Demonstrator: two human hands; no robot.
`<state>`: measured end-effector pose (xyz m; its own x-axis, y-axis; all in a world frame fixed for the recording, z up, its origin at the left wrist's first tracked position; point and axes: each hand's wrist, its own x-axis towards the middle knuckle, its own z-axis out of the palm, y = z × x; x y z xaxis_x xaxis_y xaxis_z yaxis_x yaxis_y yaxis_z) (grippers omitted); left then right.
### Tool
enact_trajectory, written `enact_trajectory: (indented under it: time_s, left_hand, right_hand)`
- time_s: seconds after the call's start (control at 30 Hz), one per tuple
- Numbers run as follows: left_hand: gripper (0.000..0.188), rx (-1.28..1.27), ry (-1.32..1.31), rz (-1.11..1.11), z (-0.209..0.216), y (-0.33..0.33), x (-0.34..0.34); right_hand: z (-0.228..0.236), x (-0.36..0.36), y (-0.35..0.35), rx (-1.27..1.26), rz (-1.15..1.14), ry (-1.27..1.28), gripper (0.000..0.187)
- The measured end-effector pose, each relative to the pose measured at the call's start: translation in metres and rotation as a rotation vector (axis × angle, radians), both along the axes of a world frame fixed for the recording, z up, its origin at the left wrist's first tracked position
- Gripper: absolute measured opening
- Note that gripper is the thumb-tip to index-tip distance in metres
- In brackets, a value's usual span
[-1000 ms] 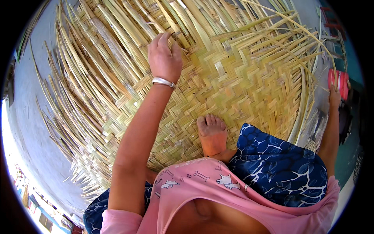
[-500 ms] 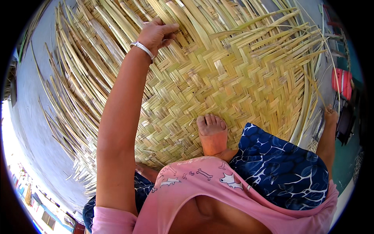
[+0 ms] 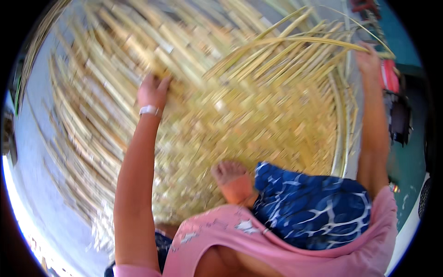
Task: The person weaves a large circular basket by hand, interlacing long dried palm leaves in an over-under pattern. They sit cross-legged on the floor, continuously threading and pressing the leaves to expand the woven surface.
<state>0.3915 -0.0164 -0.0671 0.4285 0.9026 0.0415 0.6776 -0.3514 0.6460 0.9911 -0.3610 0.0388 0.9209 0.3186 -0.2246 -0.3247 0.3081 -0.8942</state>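
A half-woven mat (image 3: 258,124) of flat, pale yellow-green reed strips spreads in front of me, tight zigzag weave near me and loose strips fanning out beyond. My left hand (image 3: 153,94), with a white bangle at the wrist, is down among the loose strips (image 3: 124,60) at the weave's upper left edge. Motion blurs its fingers, so their grip is unclear. At the far right my right hand (image 3: 368,59) is closed on the end of a long reed strip (image 3: 304,40). That strip arches leftward over several other loose ends and down to the weave.
My bare foot (image 3: 230,177) presses on the mat's near part, beside my blue patterned clothing (image 3: 314,203). Grey floor (image 3: 39,138) borders the mat on the left. A red and white object (image 3: 390,76) and a dark object (image 3: 400,117) stand at right.
My right hand has risen from low at the right to the mat's far right side, with a strip in it. The left hand has shifted left and nearer. The whole view has shifted.
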Motion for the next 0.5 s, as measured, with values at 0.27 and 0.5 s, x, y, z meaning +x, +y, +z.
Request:
enact_trajectory:
  time_s: [0.27, 0.5]
  left_hand:
    - [0.038, -0.168, -0.275, 0.036, 0.015, -0.022, 0.019]
    - [0.039, -0.162, -0.154, 0.002, 0.011, -0.015, 0.012]
  right_hand:
    - [0.002, -0.139, 0.145, -0.135, 0.217, 0.057, 0.020]
    - [-0.046, -0.123, 0.159, -0.129, 0.185, 0.131, 0.021]
